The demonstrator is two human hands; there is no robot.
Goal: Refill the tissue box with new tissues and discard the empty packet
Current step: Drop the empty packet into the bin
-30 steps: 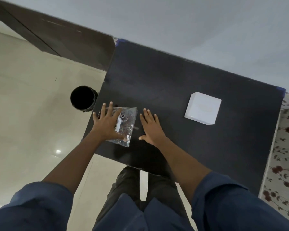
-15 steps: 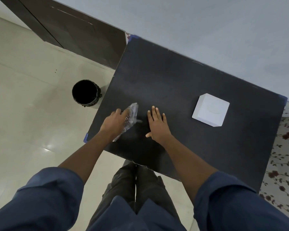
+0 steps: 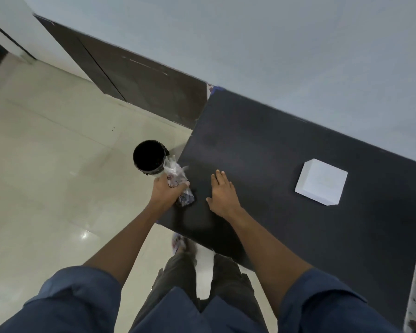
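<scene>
Near the centre-left of the frame, the left hand (image 3: 168, 191) is closed around a crumpled clear plastic tissue packet (image 3: 178, 179), fingers wrapped over its middle so that one loose end sticks up toward the bin and the other hangs below the fist. The packet sits right at the left edge of the flat black tabletop (image 3: 286, 150), partly over the table and partly over the pale tiled floor (image 3: 46, 152).

As a judgement, the refilling part looks finished: the white square tissue box (image 3: 321, 181) stands shut at the right of the frame, well apart from both hands, and the packet looks flat and empty (no tissue sheet is visible poking out of the box, so its contents cannot be confirmed). What remains is the discard.

The round black waste bin (image 3: 149, 156) stands on the floor just beside the table's left edge, its dark open mouth immediately to the upper left of the packet, with the packet's upper end nearly overlapping the rim in this view. Nothing lies between hand and bin, so the path is short and clear; the table edge is the only thing to clear.

The right hand (image 3: 222, 192) lies flat and open on the tabletop, palm down, holding nothing.
</scene>
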